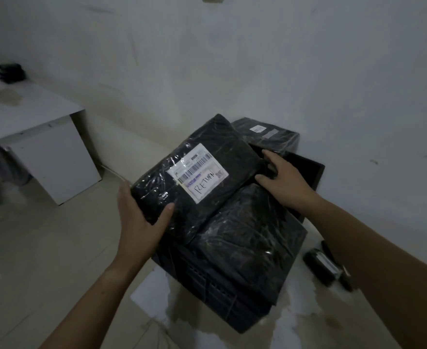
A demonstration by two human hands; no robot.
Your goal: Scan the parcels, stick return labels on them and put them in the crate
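Fingers curled, the left hand [141, 222] grips the RETURN-marked parcel [207, 147] at its near end, the right hand [283, 182] its far edge, crate [220, 288] directly beneath.

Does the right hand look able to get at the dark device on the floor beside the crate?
Probably yes: the dark device lies uncovered right of the crate, but the right hand must first leave the labelled parcel.
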